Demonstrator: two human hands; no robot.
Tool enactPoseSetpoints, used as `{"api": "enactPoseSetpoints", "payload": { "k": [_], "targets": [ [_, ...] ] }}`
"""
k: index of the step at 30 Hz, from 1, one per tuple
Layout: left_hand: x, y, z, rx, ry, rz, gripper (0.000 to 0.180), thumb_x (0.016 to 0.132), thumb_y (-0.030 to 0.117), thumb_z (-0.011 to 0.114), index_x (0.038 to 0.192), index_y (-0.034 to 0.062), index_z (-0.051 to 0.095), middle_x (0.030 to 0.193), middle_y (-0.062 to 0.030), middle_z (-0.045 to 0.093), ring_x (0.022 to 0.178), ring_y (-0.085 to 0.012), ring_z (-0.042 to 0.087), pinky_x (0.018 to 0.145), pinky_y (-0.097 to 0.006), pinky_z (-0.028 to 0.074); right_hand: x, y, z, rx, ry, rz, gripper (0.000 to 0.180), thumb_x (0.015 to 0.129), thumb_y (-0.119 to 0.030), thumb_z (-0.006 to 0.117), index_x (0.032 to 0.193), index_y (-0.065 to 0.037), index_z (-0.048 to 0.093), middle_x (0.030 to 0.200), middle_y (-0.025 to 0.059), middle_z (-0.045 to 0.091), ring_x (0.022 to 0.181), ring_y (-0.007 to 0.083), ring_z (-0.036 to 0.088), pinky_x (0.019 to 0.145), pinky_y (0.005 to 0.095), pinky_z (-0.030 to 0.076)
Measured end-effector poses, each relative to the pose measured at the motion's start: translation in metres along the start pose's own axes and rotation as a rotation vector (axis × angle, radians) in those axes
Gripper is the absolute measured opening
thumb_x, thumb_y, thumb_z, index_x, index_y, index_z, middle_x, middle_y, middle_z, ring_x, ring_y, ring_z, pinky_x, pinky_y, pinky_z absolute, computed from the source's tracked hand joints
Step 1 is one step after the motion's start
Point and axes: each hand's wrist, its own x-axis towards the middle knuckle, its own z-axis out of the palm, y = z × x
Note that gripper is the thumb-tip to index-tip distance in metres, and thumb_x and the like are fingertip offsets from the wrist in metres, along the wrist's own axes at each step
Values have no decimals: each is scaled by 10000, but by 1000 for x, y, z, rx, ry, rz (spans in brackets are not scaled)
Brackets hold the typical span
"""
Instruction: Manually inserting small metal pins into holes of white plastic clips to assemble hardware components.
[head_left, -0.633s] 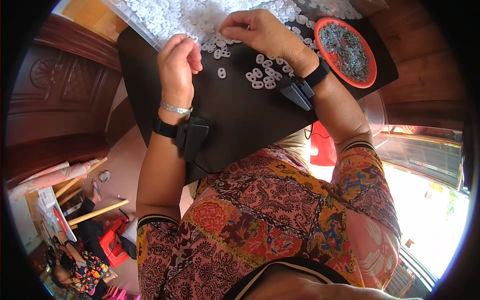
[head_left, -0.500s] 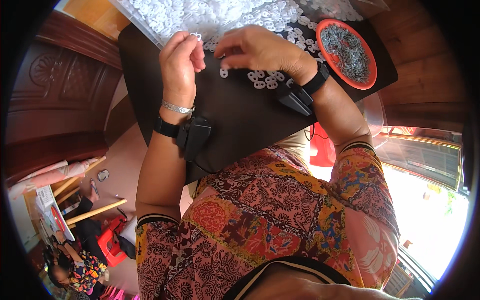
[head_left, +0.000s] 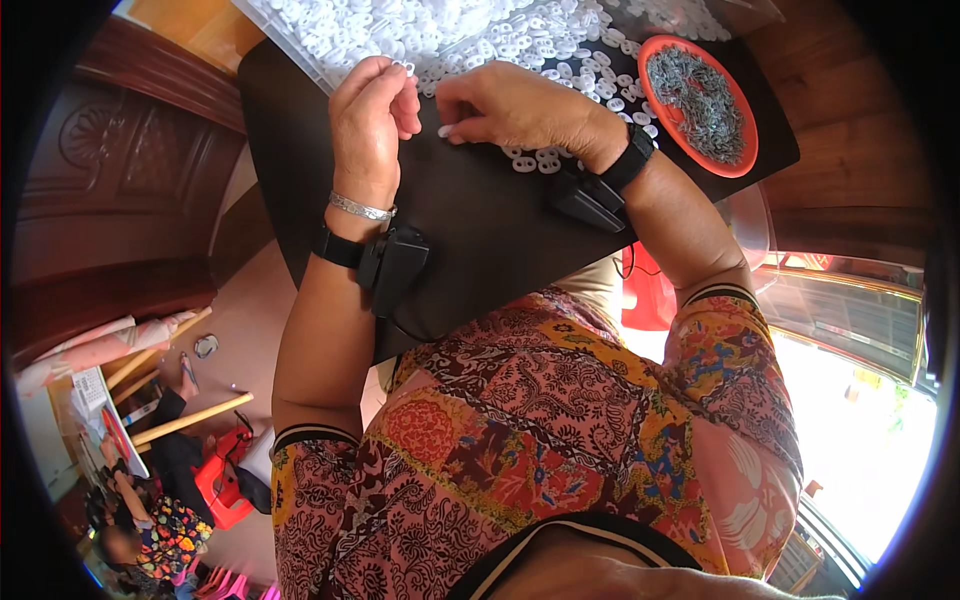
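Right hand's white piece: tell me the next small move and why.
Probably bring the right hand the last bit toward the left hand, so the small white piece pinched at its fingertips meets the left fingers. The two hands are raised close together over the dark board, with only a narrow gap between them, and the loose white pieces lie behind.

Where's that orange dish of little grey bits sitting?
The orange dish sits at the upper right of the head view, on the dark board's far right corner, beside the scattered white pieces.

Left hand [head_left: 372, 115] curled, right hand [head_left: 520, 105] pinching a white piece [head_left: 445, 131] (small), dark board [head_left: 480, 220], orange bowl [head_left: 700, 105]
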Motion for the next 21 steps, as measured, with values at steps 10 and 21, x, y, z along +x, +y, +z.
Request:
{"api": "enactPoseSetpoints", "payload": {
  "k": [10,21],
  "targets": [
    [0,-9,2,-216,-104,-122,175,868,176,486,787,31,541,612,-46,531,497,-136,478,465,-238,351,2,18,-9,643,164,104,214,763,-167,690,889,-12,616,743,24,616,623,88,544,587,227,466],
    [2,-15,1,-315,-28,-126,167,862,187,500,796,37,536,640,-51,539,536,-142,493,511,-253,377,2,2,-5,702,204,44,234,811,-103,674,1007,7,606,796,12,605,666,61,518,619,202,447]
  ]
}}
